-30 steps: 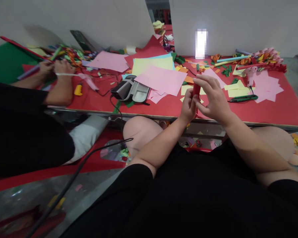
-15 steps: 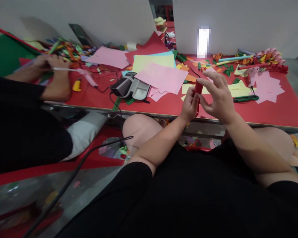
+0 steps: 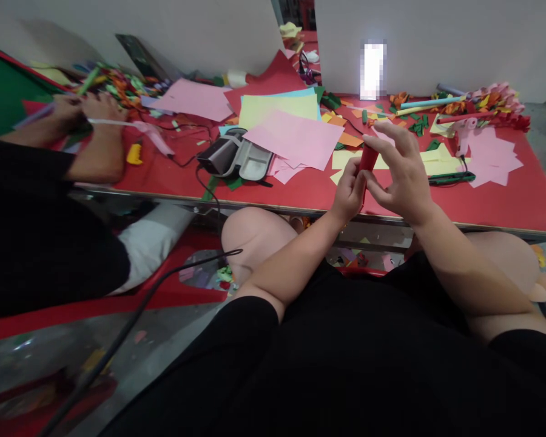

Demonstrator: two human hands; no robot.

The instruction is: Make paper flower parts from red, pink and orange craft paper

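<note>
Over the table's near edge, my left hand [image 3: 348,193] pinches a narrow piece of red paper [image 3: 369,158] that stands upright and looks folded or rolled. My right hand [image 3: 406,176] is curved around its other side, the index fingertip at the top and the thumb lower down; its remaining fingers are raised. Beyond my hands lie yellow paper strips [image 3: 443,162]. A pink glue gun [image 3: 463,135] stands to the right, near a green-handled tool [image 3: 451,178] and pink zigzag-edged paper [image 3: 494,159].
Pink sheets [image 3: 295,138], a yellow sheet [image 3: 277,109] and an open grey case [image 3: 256,162] are on the red table [image 3: 495,209]. At left, a co-worker's hands [image 3: 102,112] work near another pink glue gun [image 3: 157,139]. A glowing screen [image 3: 373,71] leans on the partition.
The red paper's upper part has tilted slightly to the right and shows more of its face. My right fingers have shifted a little with it. The view has moved slightly.
</note>
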